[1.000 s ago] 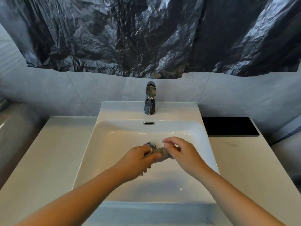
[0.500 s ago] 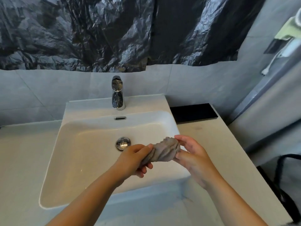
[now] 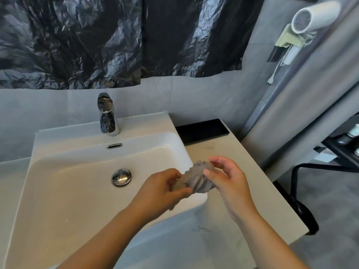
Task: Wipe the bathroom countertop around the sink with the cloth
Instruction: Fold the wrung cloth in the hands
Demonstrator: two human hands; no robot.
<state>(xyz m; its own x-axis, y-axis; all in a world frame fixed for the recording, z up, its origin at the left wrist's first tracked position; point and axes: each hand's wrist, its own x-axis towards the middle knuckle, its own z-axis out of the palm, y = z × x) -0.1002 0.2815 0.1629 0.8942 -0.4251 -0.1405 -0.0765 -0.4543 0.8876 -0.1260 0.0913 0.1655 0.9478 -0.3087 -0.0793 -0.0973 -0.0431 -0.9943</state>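
Grey cloth [image 3: 196, 179], twisted into a short ridged roll, is held in the air over the right rim of the sink [image 3: 64, 193] and touches neither the sink nor the countertop [image 3: 262, 193]. The left hand [image 3: 161, 191] grips one end in curled fingers. The right hand [image 3: 227, 183] pinches the other end between thumb and fingertips, its other fingers loosely bent.

Progress, as judged from this layout: the task is at the preparation stage. The cloth is bunched rather than spread and rests on no surface, so all the wiping appears left to do: the strip right of the sink, the ledge round the faucet [image 3: 106, 115], the front edge and the left side. A faint smudge [image 3: 208, 146] lies on the countertop just in front of the black tray [image 3: 202, 131].

Limits of view: both ends of the cloth are hidden inside the hands, and whether it is wet or dry cannot be told. The countertop left of the sink is cut off by the frame edge. The forearms cover part of the front strip. A black plastic sheet [image 3: 116, 39] hides the wall above the tiles.
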